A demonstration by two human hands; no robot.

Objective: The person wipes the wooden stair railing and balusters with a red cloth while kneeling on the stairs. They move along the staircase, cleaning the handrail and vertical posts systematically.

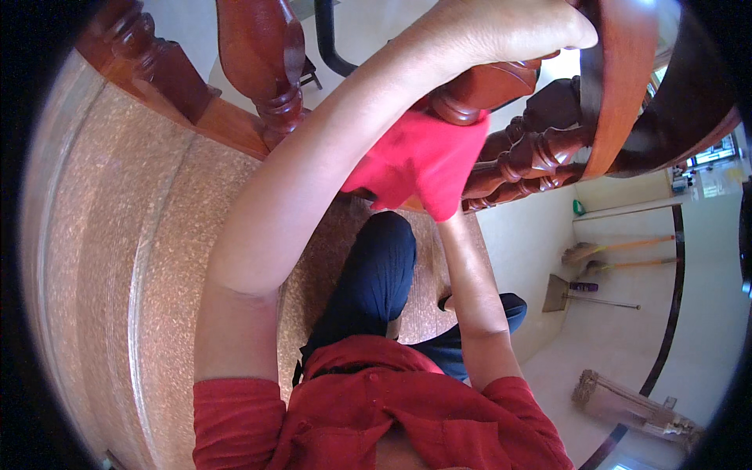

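My left hand (543, 26) reaches across to the upper end of a turned wooden baluster (490, 88), close under the wooden handrail (625, 76). Its fingers are mostly hidden behind the wood and cut off by the top of the picture, and it appears closed around the baluster. A red cloth (426, 158) covers my right hand, leaving only the forearm (470, 276) bare. That cloth lies bunched against the lower part of the same baluster. The dark, glossy balusters stand on a wooden base rail (235, 132).
Speckled stone stair steps (176, 235) run down the left side. Brooms (634, 242), a dustpan (555, 294), a purple bottle (583, 286) and a mop (628, 399) are at the right. My bent knee (382, 252) is close to the balusters.
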